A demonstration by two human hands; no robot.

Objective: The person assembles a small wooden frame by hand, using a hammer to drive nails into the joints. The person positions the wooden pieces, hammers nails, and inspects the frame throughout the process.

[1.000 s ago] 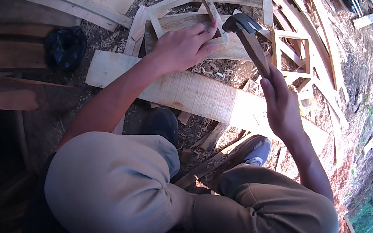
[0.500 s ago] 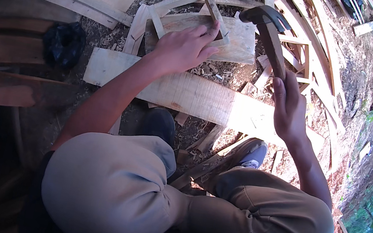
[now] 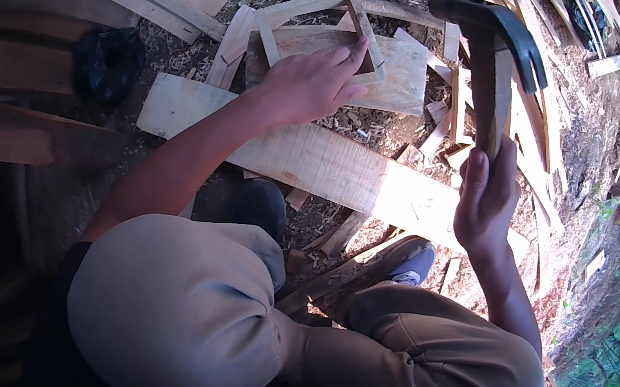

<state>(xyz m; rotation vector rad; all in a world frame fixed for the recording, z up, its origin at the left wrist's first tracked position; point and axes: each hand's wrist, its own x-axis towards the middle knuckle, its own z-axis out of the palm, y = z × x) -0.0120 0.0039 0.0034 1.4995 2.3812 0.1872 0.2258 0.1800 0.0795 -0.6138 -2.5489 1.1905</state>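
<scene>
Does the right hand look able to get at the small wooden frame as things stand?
Probably, though the right hand is gripping a hammer. The right side of the wooden frame looks unobstructed; the left hand covers part of its near side.

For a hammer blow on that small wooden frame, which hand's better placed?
Right, I'd judge: the right hand grips the hammer by its handle, head raised, while the left hand lies at the wooden frame, index finger extended along one bar.
</scene>
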